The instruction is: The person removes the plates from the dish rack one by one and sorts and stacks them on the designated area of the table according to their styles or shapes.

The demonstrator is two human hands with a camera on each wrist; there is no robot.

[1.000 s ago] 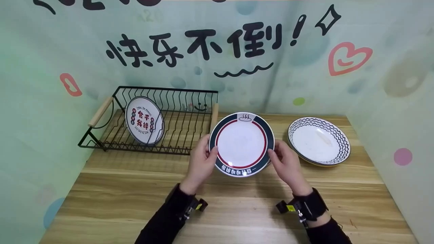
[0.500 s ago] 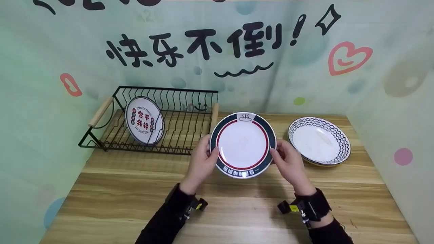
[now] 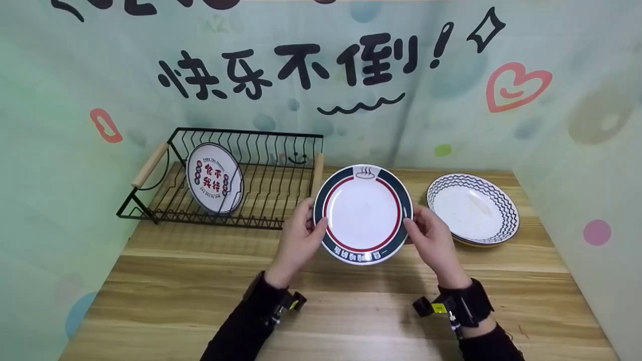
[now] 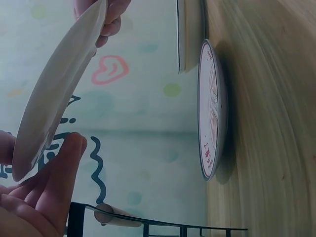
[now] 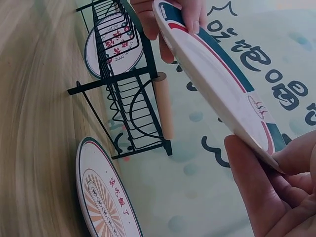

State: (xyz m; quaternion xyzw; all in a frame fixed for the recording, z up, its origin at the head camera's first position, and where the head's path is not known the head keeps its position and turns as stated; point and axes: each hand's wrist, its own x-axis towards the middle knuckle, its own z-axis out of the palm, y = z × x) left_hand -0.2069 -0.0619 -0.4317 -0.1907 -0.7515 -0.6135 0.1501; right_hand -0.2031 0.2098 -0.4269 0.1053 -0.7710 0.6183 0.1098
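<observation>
Both hands hold a white plate [image 3: 363, 214] with a dark green rim and a red ring, raised above the table. My left hand [image 3: 301, 238] pinches its left edge, thumb on the face and fingers behind. At the right edge my right hand [image 3: 432, 241] grips it the same way. The plate tilts with its face towards the head camera. Below it, in the wrist views, another plate [image 4: 208, 111] with a sunburst print lies on the table; the held plate hides it in the head view.
A black wire dish rack [image 3: 271, 195] with wooden handles stands at the back left, one printed plate [image 3: 214, 178] leaning upright in it. At the back right lies a white dish [image 3: 471, 208] with a wavy black rim, on a yellowish thing beneath. A printed backdrop [image 3: 351, 135] closes the rear.
The held plate has shifted slightly to the right, and my right hand has moved a little rightward with it. The rack and the other dishes have stayed put.
</observation>
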